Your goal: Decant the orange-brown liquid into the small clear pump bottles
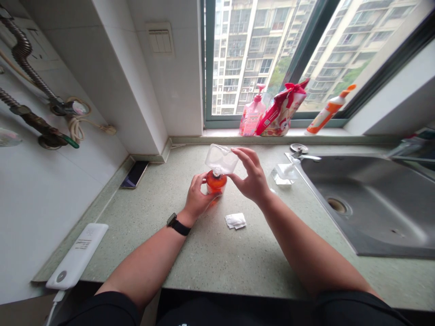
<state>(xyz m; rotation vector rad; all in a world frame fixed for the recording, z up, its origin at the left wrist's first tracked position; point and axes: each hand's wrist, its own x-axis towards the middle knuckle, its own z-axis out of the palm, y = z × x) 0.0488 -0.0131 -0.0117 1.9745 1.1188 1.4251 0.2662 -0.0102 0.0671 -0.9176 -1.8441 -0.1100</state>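
Right hand (250, 180) pinches the edge of a tilted clear container (219, 157) mid-frame; left hand (198, 195) wraps an orange bottle (216, 182) just below. The container seems light, thin and slick, best taken by its edges; the bottle, likely heavier and smooth, around its body.

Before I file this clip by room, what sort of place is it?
Probably a kitchen, perhaps in a home: a steel sink with a tap is set into a speckled counter near a window.
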